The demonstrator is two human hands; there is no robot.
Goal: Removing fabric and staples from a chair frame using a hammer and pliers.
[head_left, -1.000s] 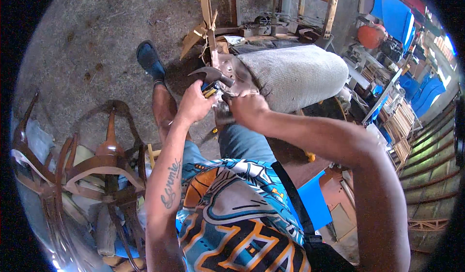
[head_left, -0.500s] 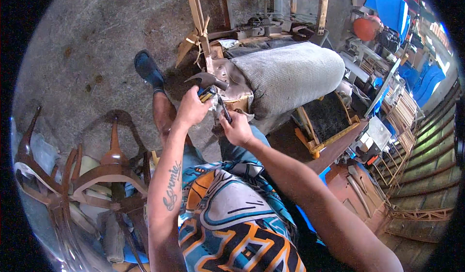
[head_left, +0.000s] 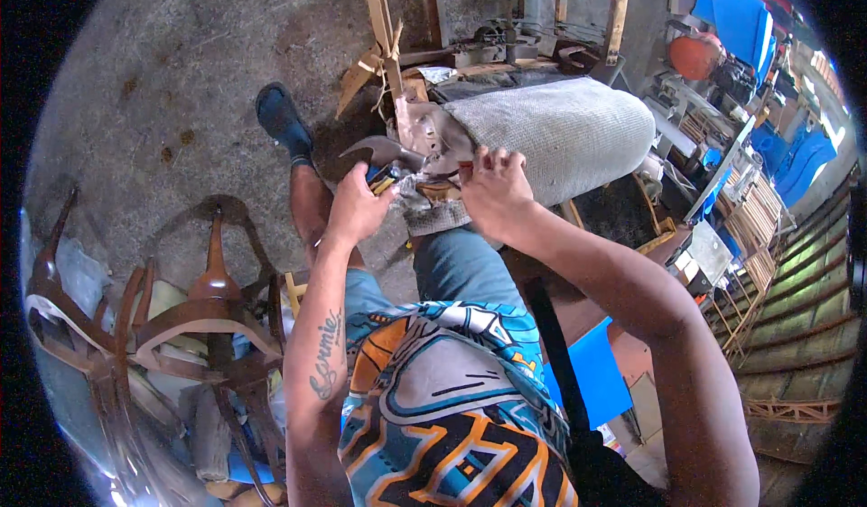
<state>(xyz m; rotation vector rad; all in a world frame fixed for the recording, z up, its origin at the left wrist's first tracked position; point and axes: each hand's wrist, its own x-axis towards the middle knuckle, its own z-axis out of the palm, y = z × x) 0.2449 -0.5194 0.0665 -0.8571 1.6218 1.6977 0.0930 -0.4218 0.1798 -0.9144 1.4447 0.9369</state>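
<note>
My left hand (head_left: 361, 207) is closed around a claw hammer (head_left: 390, 151), its dark head lying beyond my fingers and a strip of yellow and black showing beside them. Just right of it, the open end of a padded roll (head_left: 555, 132) in grey woven fabric shows torn pale lining (head_left: 432, 137) and a bit of bare wood. Over the near edge of that fabric curls my right hand (head_left: 495, 198), bent fingers against the roll. Something small and dark red shows by its thumb; what the hand grips is mostly hidden.
A splintered wooden upright (head_left: 384, 37) rises beyond the roll's left end. Curved brown chair frames (head_left: 208, 326) stand at lower left. Boards and tools crowd the workbench (head_left: 713, 200) on the right. My foot in a dark shoe (head_left: 283, 119) rests on the concrete floor.
My right hand has moved right and up from beside the hammer, where it held a slim dark tool, onto the roll's fabric edge. My left hand still holds the hammer in nearly the same place.
</note>
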